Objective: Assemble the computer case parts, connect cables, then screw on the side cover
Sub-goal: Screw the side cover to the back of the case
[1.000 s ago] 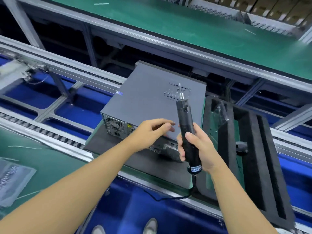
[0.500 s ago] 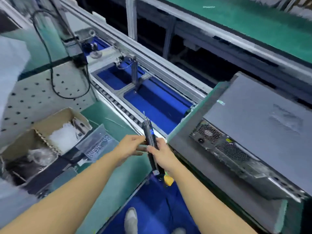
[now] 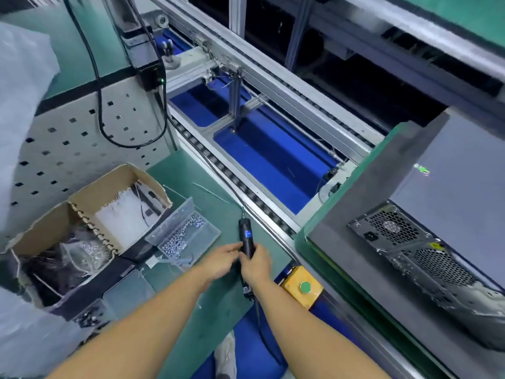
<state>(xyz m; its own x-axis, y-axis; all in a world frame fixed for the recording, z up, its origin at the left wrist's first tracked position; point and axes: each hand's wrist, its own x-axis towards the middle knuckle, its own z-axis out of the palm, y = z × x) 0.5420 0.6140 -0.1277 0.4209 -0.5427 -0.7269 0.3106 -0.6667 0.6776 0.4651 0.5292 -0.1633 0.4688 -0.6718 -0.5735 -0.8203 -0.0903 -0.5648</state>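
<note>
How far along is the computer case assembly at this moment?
Looks done: grey side cover closed on the metal computer case. In hand: right hand and left hand hold the black electric screwdriver near the clear plastic screw box. Probably left: screwing the cover.

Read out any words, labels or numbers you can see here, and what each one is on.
Nothing is legible.
Blue label on the electric screwdriver: too blurred to read.
Yellow sticker on the computer case rear: too small to read.
Yellow button box: no text visible.

Grey computer case point(image 3: 442, 214) flat on its side, apparently closed.
</note>
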